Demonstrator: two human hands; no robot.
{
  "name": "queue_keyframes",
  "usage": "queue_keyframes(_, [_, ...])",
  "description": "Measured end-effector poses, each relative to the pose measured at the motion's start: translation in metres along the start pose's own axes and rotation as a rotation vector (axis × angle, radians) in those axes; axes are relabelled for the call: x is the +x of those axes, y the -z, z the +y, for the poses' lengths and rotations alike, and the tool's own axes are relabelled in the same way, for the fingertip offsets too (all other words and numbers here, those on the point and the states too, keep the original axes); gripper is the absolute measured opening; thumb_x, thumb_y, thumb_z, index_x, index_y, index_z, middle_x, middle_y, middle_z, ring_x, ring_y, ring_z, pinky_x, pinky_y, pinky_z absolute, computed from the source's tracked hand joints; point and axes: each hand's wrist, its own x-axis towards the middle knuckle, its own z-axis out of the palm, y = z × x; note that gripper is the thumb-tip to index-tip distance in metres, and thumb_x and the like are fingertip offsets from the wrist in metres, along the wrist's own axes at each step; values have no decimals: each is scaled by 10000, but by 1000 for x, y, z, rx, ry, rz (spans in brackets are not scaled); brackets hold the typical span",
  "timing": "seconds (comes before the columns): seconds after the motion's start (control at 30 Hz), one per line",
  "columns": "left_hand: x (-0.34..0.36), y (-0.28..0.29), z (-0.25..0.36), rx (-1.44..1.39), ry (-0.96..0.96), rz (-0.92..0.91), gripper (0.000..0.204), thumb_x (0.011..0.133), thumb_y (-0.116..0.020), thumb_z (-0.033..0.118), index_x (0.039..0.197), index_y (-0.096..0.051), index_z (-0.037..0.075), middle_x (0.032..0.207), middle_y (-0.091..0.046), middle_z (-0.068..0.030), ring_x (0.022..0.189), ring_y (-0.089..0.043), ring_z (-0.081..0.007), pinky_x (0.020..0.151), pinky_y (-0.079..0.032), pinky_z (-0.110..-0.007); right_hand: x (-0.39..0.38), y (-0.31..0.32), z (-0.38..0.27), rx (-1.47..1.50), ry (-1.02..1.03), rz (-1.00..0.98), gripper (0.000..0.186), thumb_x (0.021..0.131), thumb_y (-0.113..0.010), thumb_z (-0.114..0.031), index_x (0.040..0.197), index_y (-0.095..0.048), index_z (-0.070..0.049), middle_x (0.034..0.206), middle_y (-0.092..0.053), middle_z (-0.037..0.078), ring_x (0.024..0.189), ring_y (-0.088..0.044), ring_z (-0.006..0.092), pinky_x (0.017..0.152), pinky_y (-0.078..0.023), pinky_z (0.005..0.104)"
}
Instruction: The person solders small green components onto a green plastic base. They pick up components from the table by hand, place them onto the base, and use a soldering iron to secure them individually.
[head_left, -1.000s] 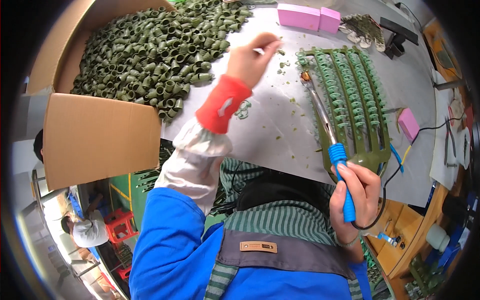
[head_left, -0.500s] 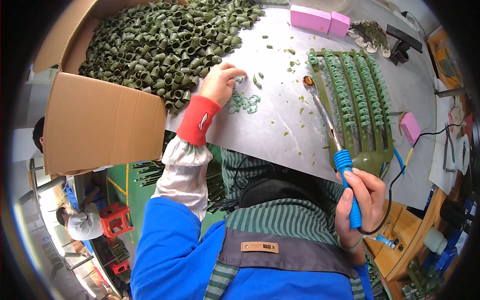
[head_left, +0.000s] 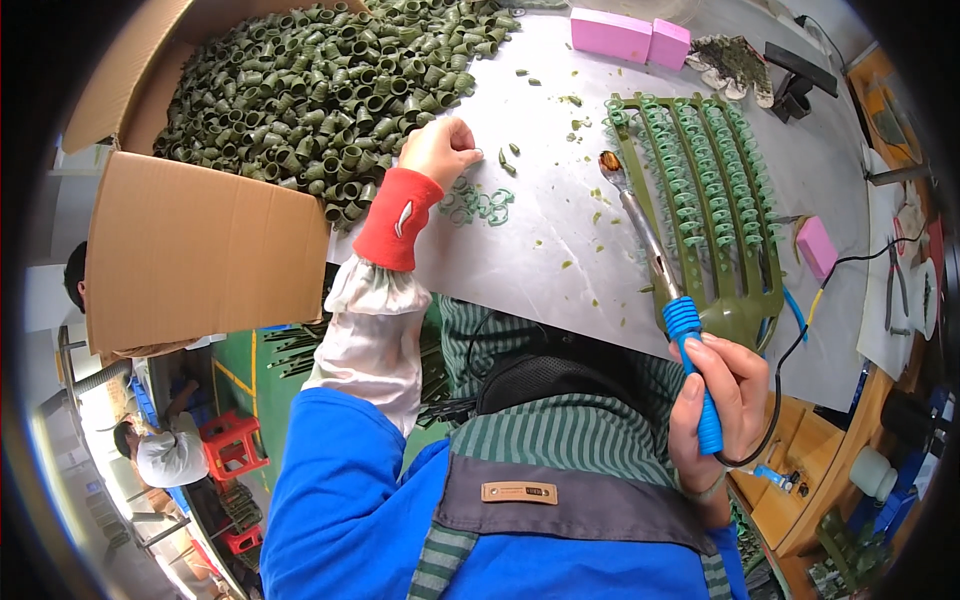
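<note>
My left hand (head_left: 437, 150), in a red wristband, has its fingers curled together over the light-green plastic rings (head_left: 478, 205) beside the heap of dark-green hollow pieces (head_left: 300, 90); what it pinches, if anything, is hidden. My right hand (head_left: 715, 400) grips a soldering iron (head_left: 680, 325) with a blue handle, a metal shaft and a browned tip. The tip points up-left beside an olive-green moulded rack (head_left: 710, 300) carrying rows of light-green rings (head_left: 690, 180). Small dark-green bits (head_left: 508, 162) lie scattered on the grey worktop (head_left: 540, 250) between the hands.
A cardboard box (head_left: 200, 250) borders the heap. Pink blocks (head_left: 610, 35) (head_left: 815, 247), a soiled glove (head_left: 730, 70), a black stand (head_left: 795, 75) and pliers (head_left: 895, 285) lie around the rack. The iron's cable (head_left: 865, 255) runs right. A co-worker (head_left: 165, 455) is at the lower left, near red stools (head_left: 230, 445).
My left hand has come down and left from the middle of the worktop to the rings by the heap, and its fingers have curled in. My right hand still holds the iron.
</note>
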Motion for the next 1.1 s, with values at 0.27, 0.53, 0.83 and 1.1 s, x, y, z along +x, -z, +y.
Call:
queue_keyframes(0.27, [-15,-8,60,-670,-115,-203,183,856,-648,41,1032,-692,24,856,-685,-33,761,-627,-72,700,-525,-212,-2,2,5,-43,-4,-3,298,760,-620,20,1054,-659,-6,1059,-560,155,872,-631,242,731,-541,295])
queue_keyframes(0.53, [4,-41,124,-479,-386,73,157,830,-661,86,977,-715,93,864,-702,-2,734,-635,-95,691,-513,-223,5,-10,15,-18,-7,47,333,729,-655,44,1056,-668,-17,1047,-565,140,869,-617,228,725,-526,287])
queue_keyframes(0.83, [21,-67,132,-132,-518,335,86,762,-713,201,847,-726,206,775,-682,27,844,-592,-185,709,-506,-322,12,-27,35,28,15,160,314,711,-689,32,1020,-682,-23,1003,-587,119,789,-646,209,667,-544,280])
queue_keyframes(1.1, [24,-69,121,-47,-574,361,124,762,-732,173,885,-732,192,852,-699,40,819,-601,-155,698,-516,-288,4,-8,25,-6,0,71,322,701,-674,36,1017,-688,-25,1015,-586,129,833,-624,221,690,-533,276])
